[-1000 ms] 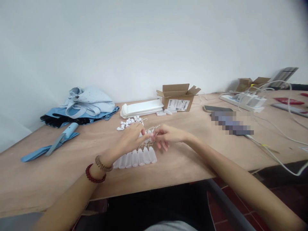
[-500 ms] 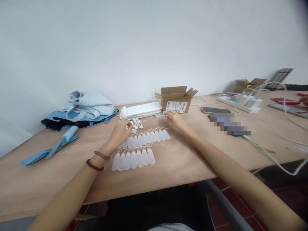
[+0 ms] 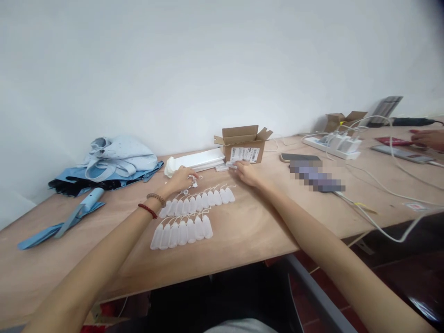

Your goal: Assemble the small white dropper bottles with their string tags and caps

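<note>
Two rows of small white plastic bottles with tethered caps lie on the wooden table: a far row (image 3: pixel 199 202) and a near row (image 3: pixel 182 232). My left hand (image 3: pixel 181 178) rests curled over a heap of small white caps (image 3: pixel 193 180) just behind the far row, fingers pinched on one of them. My right hand (image 3: pixel 244 173) reaches to a small white bottle (image 3: pixel 231 164) lying in front of the open cardboard box (image 3: pixel 243 144), fingertips closed on it. A stack of flat white trays (image 3: pixel 196 161) lies between both hands, at the back.
A blue umbrella and pale blue cloth (image 3: pixel 104 162) lie at the far left. A phone (image 3: pixel 300 157), a power strip (image 3: pixel 331 142) and trailing white cables (image 3: pixel 378 187) occupy the right side. Another person's hand (image 3: pixel 428 138) rests at the far right edge.
Both hands left the bottle rows, where they met a second ago. The left went back to the cap heap, the right to the loose bottle by the box. The view shifted right.
</note>
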Demonstrator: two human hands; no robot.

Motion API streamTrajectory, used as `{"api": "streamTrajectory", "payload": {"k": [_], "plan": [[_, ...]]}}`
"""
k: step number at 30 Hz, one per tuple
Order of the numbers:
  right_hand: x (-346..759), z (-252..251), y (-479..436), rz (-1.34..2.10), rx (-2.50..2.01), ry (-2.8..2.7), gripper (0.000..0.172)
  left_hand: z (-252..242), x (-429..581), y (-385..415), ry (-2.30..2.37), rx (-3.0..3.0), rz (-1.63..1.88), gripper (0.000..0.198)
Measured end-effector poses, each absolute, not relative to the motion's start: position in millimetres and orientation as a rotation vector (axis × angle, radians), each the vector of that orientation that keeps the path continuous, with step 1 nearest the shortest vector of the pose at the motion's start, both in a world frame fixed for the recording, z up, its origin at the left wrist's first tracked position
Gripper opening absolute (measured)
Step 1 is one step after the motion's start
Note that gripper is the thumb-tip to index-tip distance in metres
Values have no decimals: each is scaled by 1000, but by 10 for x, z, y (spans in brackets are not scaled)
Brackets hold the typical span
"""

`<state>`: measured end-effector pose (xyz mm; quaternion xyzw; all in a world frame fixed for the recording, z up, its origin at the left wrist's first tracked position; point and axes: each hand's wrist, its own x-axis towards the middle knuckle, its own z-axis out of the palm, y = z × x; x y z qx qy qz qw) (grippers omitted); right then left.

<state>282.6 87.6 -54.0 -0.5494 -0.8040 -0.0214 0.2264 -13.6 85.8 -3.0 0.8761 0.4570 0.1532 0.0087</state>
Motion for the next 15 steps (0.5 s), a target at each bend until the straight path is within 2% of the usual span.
{"api": "streamTrajectory", "payload": {"k": [4,7,15], "plan": [[2769,-521,825,134,-1538,-2307,61,-138,-90,924,1426,2679,403,39],[2722,-512,786,190,-1607,-2317,65,-165,-74,932,1409,2646,398,37],[2681,-548,788,51,-1556,-2291,51,41,-131,764,1365,2704,750,47]]}}
